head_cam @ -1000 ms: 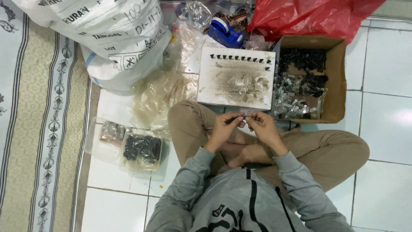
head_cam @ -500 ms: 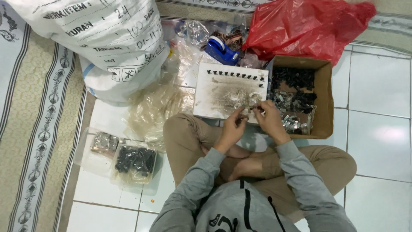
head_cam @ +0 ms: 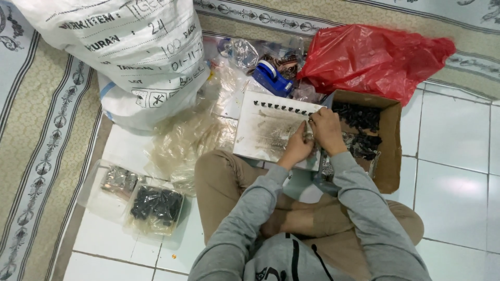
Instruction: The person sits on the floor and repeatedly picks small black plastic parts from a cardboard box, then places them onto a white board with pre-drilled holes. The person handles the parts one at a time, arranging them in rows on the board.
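Note:
A white board (head_cam: 265, 130) lies on the floor in front of my crossed legs, with a row of small black parts (head_cam: 284, 107) stuck along its far edge. My right hand (head_cam: 328, 131) reaches to the right end of that row, fingertips pinched on a small black part there. Touching it, my left hand (head_cam: 298, 147) rests curled on the board's right side; I cannot see what it holds. A brown cardboard box (head_cam: 388, 135) of black and shiny small parts stands just right of both hands.
A big white printed sack (head_cam: 130, 57) stands at the far left and a red plastic bag (head_cam: 372, 54) behind the box. A blue tape dispenser (head_cam: 273, 78), crumpled clear bags (head_cam: 192, 140) and clear packets of black parts (head_cam: 156, 205) lie on the white tiles. A patterned rug (head_cam: 36, 156) runs along the left.
Both hands have moved from close above my lap out to the board's far right corner. The view has tilted forward, showing more of the rug beyond the red bag.

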